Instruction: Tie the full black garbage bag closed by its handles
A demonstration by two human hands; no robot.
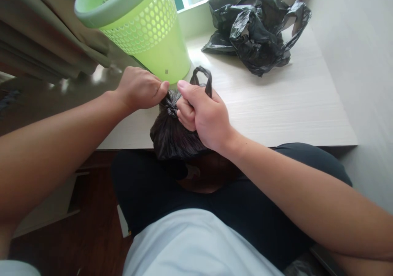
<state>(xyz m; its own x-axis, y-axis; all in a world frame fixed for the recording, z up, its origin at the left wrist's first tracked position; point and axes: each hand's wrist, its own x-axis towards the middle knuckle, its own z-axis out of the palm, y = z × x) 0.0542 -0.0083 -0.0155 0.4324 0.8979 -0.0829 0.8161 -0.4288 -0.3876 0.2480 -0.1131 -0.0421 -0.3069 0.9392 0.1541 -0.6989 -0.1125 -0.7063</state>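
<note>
A small, filled black plastic bag (172, 139) hangs in front of the table edge, above my lap. Its neck is gathered into a knot between my hands. My left hand (139, 88) is closed on the twisted top of the bag from the left. My right hand (202, 114) is closed on the bag's handles from the right, and one handle loop (202, 77) sticks up above its fingers. A light green perforated waste bin (144, 26) stands on the table just behind my hands.
A crumpled, empty-looking black plastic bag (258, 28) lies at the back right of the pale wooden table (276, 108), near the window. A wall runs along the right side. Curtains hang at the left. Dark wooden floor shows below.
</note>
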